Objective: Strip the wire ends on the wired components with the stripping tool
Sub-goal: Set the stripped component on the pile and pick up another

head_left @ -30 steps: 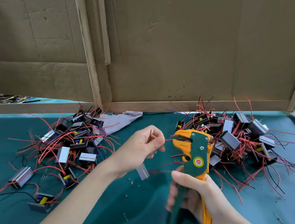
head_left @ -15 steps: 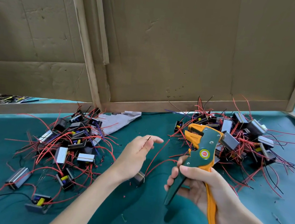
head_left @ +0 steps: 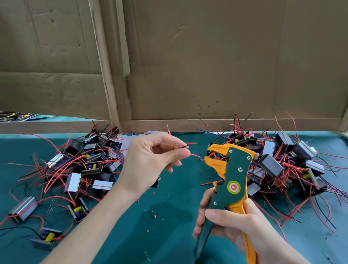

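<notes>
**Wire tips point right at the tool's open mouth, not yet in it**

Far to the left of the stripping tool (head_left: 234,174) lies a left pile (head_left: 81,164) of wired components, their red and black leads tangled on the teal counter (head_left: 165,251). Nearer the tool, on its left, the left hand (head_left: 149,164) is raised. Its grip is a pinch of thumb and forefinger on thin leads. The wire ends (head_left: 195,155) stick out of that pinch to the right. They lie roughly level and aim at the tool's head, near it but apart from it. The component they belong to is mostly hidden behind the hand.

The tool stands nearly upright, head up and handles down. Its orange jaws gape toward the left, facing the wire tips. The right hand (head_left: 229,224) is wrapped round both handles below the head, a clenched grip on the tool, not squeezed fully home as far as I can judge. Right of the tool sits a right pile (head_left: 285,167) of more components.

The coming move likely turns on closing that sideways gap. The left hand is the nearer one to feed the tips lengthwise into the jaw mouth.
</notes>
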`<state>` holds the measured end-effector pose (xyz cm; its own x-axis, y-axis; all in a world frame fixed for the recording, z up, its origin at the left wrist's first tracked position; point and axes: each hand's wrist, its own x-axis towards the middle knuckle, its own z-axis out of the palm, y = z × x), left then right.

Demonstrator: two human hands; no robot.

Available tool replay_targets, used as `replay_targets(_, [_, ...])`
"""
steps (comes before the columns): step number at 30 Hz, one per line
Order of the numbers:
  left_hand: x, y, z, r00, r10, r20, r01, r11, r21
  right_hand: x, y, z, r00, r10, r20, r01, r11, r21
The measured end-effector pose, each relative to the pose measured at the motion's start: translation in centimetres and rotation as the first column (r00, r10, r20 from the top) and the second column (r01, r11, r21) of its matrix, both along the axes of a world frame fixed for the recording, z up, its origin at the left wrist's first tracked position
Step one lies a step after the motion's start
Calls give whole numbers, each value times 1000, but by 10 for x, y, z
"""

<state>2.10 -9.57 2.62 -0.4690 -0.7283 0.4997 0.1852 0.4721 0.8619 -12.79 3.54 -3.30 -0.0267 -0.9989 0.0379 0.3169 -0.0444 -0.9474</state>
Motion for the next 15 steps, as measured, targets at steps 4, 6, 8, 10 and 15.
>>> replay_targets(4, [0,6,6,995,2,96,9,994,-112,-2,2,2,999,35,-24,-35,999,-12])
replay_targets(6, [0,8,7,992,4,123,10,993,-117,-3,3,3,998,50,-27,-50,999,-21])
replay_targets(8, [0,7,7,989,-7,149,23,994,-107,-4,3,3,997,65,-30,-66,998,-24])
replay_targets(10, [1,7,9,981,-12,192,34,993,-113,-4,3,2,996,80,-32,-80,997,-22])
replay_targets(15, [4,9,13,945,-49,324,104,982,-156,-4,2,0,994,99,-36,-99,995,-11])
